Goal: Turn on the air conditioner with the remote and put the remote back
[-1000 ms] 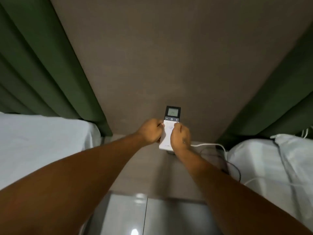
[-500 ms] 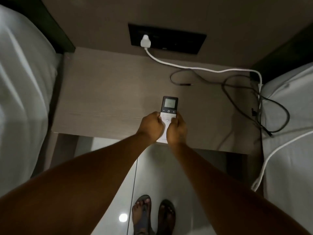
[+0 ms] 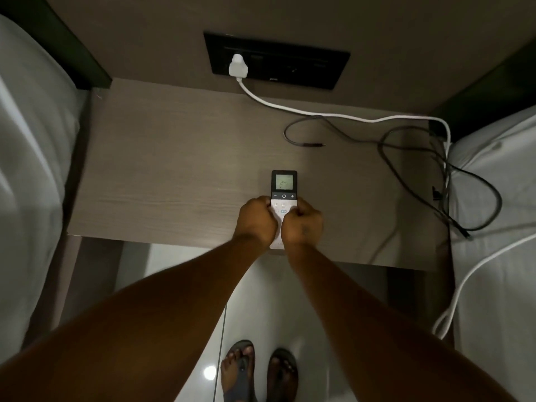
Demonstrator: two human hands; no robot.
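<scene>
White remote [image 3: 283, 195] clamped between left hand [image 3: 256, 220] and right hand [image 3: 303, 224], long axis pointing away, over desk [image 3: 174, 175] front edge.

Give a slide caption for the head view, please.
Both hands, left and right, hold remote above bedside table.

— What is the person wearing?
— Nothing on the arms: both forearms are bare, no sleeves, watch or rings visible. The right hand [image 3: 303, 227] bears a small dark mark on its back.
— And below the hands?
— Dark open-toed sandals [image 3: 259, 372] on both feet, toes showing.
</scene>
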